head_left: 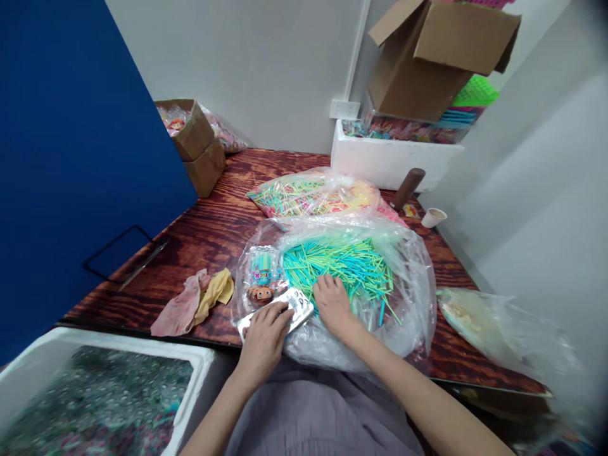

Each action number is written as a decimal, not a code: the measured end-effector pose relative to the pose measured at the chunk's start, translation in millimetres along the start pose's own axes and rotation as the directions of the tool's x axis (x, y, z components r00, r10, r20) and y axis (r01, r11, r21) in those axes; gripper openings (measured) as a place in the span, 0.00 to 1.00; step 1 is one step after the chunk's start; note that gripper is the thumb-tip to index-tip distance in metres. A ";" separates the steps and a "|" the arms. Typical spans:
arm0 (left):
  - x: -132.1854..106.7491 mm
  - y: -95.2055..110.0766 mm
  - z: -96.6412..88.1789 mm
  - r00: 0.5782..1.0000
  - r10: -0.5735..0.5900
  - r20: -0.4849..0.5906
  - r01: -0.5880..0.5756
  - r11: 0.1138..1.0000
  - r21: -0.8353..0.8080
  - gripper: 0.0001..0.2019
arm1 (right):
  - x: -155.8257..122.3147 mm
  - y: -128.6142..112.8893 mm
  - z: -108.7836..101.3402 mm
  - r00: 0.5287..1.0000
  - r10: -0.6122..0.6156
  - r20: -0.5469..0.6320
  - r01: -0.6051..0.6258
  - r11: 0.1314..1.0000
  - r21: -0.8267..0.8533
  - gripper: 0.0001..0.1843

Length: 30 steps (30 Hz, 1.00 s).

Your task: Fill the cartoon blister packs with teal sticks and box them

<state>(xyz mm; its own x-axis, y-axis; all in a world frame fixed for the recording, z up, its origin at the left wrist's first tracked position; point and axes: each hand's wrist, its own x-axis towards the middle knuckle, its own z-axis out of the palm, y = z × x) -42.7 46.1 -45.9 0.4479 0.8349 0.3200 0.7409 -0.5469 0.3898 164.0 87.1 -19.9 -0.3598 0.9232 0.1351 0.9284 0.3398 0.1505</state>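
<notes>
My left hand (264, 337) rests on a silvery flat packet (285, 308) at the near edge of the wooden table (209, 228), fingers curled over it. My right hand (332, 303) lies on a heap of teal and green sticks (342, 266) inside an open clear plastic bag (408, 285), its fingers bent into the sticks. Just left of the heap lies a small printed toy packet with an orange figure (261, 278).
A second bag of mixed coloured sticks (308, 193) lies further back. Pink and yellow cloths (194, 301) sit at the left. White foam boxes stand near left (199, 361) and far right (389, 161), with cardboard boxes (427, 57) above. A paper cup (433, 217) and brown cylinder (407, 187) are at right.
</notes>
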 end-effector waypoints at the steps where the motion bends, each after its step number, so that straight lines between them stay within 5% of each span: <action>1: 0.0 -0.2 0.0 1.000 0.002 -0.002 -0.003 1.000 -0.003 0.15 | 1.3 -1.0 2.2 1.000 0.002 -0.005 -0.002 1.000 -0.010 0.12; 9: -1.3 -1.2 0.4 1.000 -0.005 0.008 0.005 1.000 -0.015 0.16 | 14.5 -1.3 7.2 0.991 0.130 0.034 -0.134 0.977 0.163 0.14; 15: -2.2 -2.9 1.2 1.000 -0.014 0.024 0.015 1.000 -0.019 0.16 | 19.8 32.5 -7.5 0.962 0.263 0.080 -0.274 0.895 0.352 0.10; 21: -2.8 -6.5 4.3 1.000 0.009 0.014 -0.009 1.000 0.000 0.16 | 37.0 74.0 -22.6 0.916 0.319 0.245 -0.399 0.644 0.652 0.13; 26: -0.9 -4.2 1.4 0.998 0.034 0.053 -0.036 0.999 0.037 0.17 | 31.8 75.6 -28.2 0.886 0.259 0.385 -0.460 0.379 0.803 0.12; 30: -0.8 -2.0 -1.5 0.998 0.029 0.063 -0.032 0.998 0.046 0.18 | 15.1 74.3 -26.2 0.874 0.212 0.437 -0.483 0.278 0.830 0.11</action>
<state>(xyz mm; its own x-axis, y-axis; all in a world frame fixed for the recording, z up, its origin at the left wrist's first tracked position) -45.4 46.5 -45.6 0.5000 0.8207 0.2767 0.7484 -0.5702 0.3389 225.2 121.6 18.9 -0.0767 0.9574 -0.2783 0.5093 -0.2023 -0.8365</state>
